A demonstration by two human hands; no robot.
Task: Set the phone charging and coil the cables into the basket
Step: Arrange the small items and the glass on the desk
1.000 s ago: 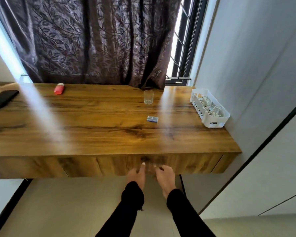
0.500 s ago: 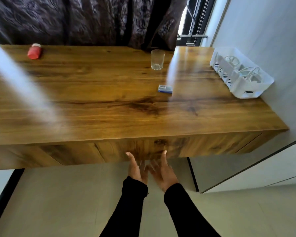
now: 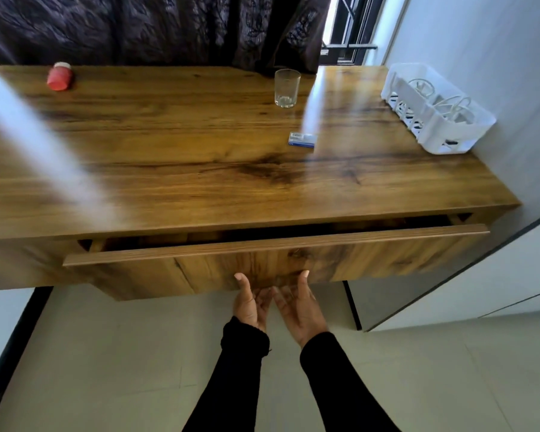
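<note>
We see both hands, left hand and right hand, palms up under the drawer front, pulled slightly out; white basket with cables sits far right of the drawer, on the desk top.

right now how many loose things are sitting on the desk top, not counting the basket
3: a red container at the far left, a clear glass near the curtain, and a small blue box in front of the glass. More may lie past the left edge of view.
</note>
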